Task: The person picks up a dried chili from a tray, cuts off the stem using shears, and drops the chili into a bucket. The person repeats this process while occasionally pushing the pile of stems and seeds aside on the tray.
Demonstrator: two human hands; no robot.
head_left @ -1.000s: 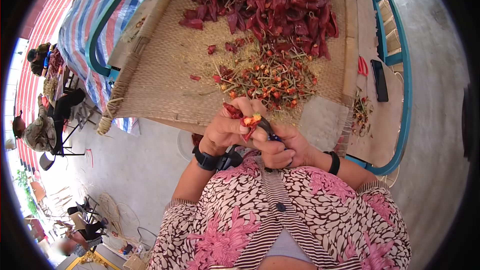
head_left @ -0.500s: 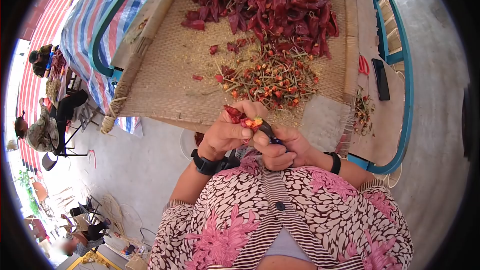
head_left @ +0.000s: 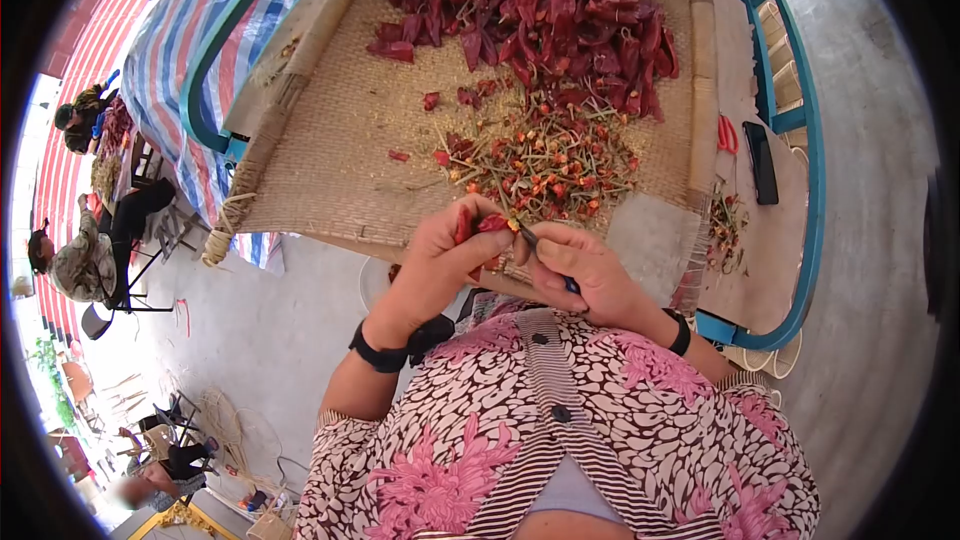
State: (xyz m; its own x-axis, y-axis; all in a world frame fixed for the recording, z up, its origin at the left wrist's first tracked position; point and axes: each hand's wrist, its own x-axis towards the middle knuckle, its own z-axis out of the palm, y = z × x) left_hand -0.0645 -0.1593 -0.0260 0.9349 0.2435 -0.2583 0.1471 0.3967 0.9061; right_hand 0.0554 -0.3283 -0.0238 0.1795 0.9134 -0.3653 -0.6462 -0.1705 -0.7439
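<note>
Left hand [head_left: 437, 252] pinching pepper [head_left: 491, 224]; right hand [head_left: 585, 272] gripping tool [head_left: 530, 237]. Pepper probably light, leathery, tearable; best held by body, below stem end.

The held pepper [head_left: 491, 224] is showing smooth, faintly glossy skin, and the small tool [head_left: 528, 236] is looking like dark metal with a bluish, plastic-looking end. The heaped peppers [head_left: 560, 10] are shining like leather, while the stems [head_left: 545, 165] are appearing dry, woody and matt. The tray [head_left: 340, 145] is displaying rough, woven plant fibre. The phone [head_left: 759, 160] is presenting a smooth black face, the red handles [head_left: 727, 134] are resembling plastic, the frame [head_left: 813, 210] is suggesting painted metal, and the shirt [head_left: 650, 410] is looking like matt cloth.
</note>
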